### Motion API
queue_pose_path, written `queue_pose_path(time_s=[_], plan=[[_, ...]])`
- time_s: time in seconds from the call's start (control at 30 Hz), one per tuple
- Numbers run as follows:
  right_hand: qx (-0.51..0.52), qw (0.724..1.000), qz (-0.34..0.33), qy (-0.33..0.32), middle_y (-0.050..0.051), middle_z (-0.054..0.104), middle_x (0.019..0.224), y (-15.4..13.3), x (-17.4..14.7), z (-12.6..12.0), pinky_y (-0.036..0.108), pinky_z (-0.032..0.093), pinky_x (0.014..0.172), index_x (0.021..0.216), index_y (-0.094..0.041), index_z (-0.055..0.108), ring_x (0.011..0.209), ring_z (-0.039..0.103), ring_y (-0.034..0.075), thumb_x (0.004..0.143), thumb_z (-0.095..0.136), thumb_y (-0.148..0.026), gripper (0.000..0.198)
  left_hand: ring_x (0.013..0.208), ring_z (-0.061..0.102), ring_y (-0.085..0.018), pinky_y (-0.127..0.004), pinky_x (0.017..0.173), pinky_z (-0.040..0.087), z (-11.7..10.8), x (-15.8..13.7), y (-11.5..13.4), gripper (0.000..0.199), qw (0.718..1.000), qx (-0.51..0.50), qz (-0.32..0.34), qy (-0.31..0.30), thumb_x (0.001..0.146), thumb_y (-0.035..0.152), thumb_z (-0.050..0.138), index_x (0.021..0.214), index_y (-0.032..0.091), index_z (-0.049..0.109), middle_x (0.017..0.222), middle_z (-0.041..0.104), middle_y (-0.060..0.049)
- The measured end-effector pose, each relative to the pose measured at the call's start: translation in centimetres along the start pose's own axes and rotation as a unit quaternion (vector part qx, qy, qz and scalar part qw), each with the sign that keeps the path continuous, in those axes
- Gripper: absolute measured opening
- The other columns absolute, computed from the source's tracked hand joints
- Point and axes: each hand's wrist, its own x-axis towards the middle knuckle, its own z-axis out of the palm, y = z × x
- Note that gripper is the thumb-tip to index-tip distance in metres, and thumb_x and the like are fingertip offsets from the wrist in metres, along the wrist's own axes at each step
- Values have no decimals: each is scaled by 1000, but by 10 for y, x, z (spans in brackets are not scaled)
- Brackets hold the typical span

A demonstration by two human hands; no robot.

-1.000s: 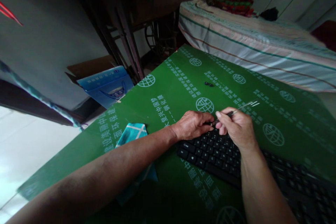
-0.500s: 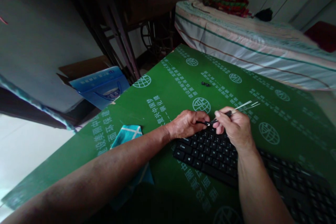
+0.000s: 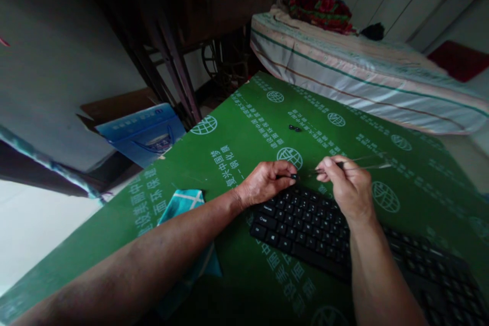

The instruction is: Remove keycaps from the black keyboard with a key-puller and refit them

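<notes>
My left hand pinches a small black keycap between thumb and fingertips, just above the top left edge of a black keyboard. My right hand is closed around the dark middle of a thin wire keycap puller. Its wire ends stick out on both sides of the fist, blurred on the right. The puller's left tip is a short gap away from the keycap. My right forearm hides part of the keyboard.
Two or so black keycaps lie farther back on the green printed table. A teal checked cloth lies partly beneath my left forearm. A blue bag stands beyond the left edge; a bed stands behind.
My right hand has drawn the puller to the right, off the keycap that my left hand holds. The left hand keeps its pinch and has shifted slightly left in view.
</notes>
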Motion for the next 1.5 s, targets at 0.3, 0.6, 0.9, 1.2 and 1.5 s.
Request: queue_pose_path(time_s=[0.3, 0.6, 0.9, 1.2, 1.5], plan=[[-89, 993, -47, -66, -1, 65, 67, -19, -3, 2, 25, 50, 60, 100, -20, 63, 56, 61, 13, 88, 45, -27, 23, 74, 61, -12, -29, 75, 52, -3, -1, -4, 15, 999, -28, 9, 46, 80, 24, 58, 90, 12, 59, 81, 65, -3], [-105, 983, -58, -141, 2, 70, 72, -10, -9, 24, 24, 53, 60, 99, -20, 69, 62, 66, 15, 83, 53, -23, 23, 79, 62, -12, -30, 80, 51, -2, -1, -8, 13, 997, -43, 17, 57, 79, 21, 58, 91, 15, 59, 83, 66, -1], [-131, 975, -27, -178, 3, 70, 72, -8, -7, 24, 22, 47, 59, 94, -19, 68, 60, 63, 14, 82, 52, -24, 21, 82, 63, -14, -30, 79, 52, -3, -2, -5, 12, 997, -46, 10, 55, 78, 19, 58, 89, 16, 55, 84, 64, 0], [-188, 948, -3, -255, 1, 67, 72, -14, 2, 21, 22, 40, 59, 84, -22, 64, 62, 57, 13, 80, 52, -22, 12, 86, 64, -15, -32, 84, 51, -7, -4, -3, 12, 999, -7, 3, 41, 79, 20, 58, 91, 17, 57, 89, 67, -1], [-142, 965, 56, -214, -6, 50, 51, 27, 67, 10, 20, 32, 47, 80, -18, 59, 47, 43, 9, 74, 54, -27, 12, 91, 66, -19, -35, 81, 52, -11, -2, -8, 31, 993, 45, -54, 97, 79, 31, 58, 107, 17, 51, 101, 70, -6]])
